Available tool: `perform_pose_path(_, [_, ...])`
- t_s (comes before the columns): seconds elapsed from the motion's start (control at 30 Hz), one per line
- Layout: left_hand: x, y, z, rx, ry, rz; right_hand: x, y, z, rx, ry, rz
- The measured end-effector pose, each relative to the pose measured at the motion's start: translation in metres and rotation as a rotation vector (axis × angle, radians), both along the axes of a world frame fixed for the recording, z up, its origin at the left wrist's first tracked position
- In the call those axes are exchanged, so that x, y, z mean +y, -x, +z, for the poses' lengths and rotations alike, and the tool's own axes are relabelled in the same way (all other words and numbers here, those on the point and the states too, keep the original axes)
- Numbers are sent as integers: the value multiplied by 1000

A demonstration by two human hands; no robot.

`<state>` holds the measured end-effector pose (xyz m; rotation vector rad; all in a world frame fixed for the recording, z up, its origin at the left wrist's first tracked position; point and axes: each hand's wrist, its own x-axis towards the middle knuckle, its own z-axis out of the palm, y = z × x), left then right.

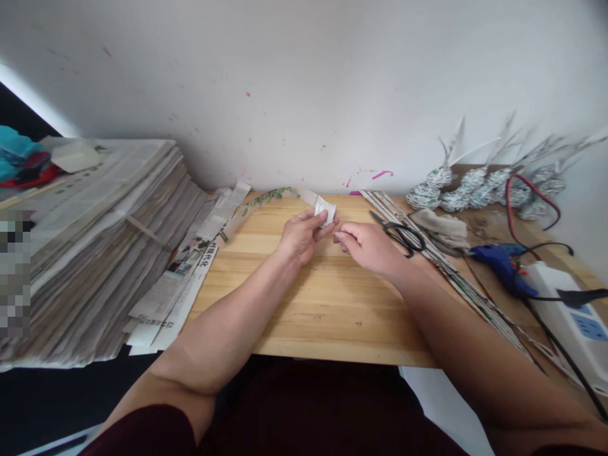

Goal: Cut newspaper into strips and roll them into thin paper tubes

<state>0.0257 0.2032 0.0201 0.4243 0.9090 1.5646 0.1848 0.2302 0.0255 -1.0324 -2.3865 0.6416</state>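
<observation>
My left hand (301, 237) is closed around a strip of newspaper (325, 211), with the thumb pressing on its white end. From there the strip arcs away to the left over the wood, showing a green leaf print. Just to the right, my right hand (363, 244) has thumb and fingers pinched together close to the left fingertips. Whatever sits in that pinch is too small or hidden to name. Black-handled scissors (403, 235) lie right beyond my right hand, beside a bundle of thin rolled paper sticks (439, 259).
A tall stack of newspapers (147, 209) and cut newspaper strips (190, 272) occupy the left of the wooden table (332, 323). At the right are woven paper pieces (470, 187), a glove-like cloth (439, 228), a blue glue gun (503, 269) and a power strip (565, 316) with cords.
</observation>
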Motion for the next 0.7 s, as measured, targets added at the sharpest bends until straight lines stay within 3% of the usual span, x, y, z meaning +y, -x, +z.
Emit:
perform_pose_path(0.2, [0, 1, 2, -14, 5, 0, -1, 0, 1, 45, -107, -31])
perform_pose_path(0.37, [0, -1, 1, -27, 6, -21, 1, -1, 1, -14, -20, -2])
perform_pose_path(0.57, [0, -1, 0, -12, 3, -9, -1, -1, 3, 41, -84, -34])
perform_pose_path(0.7, [0, 0, 0, -4, -3, -17, -2, 0, 5, -7, 25, -29])
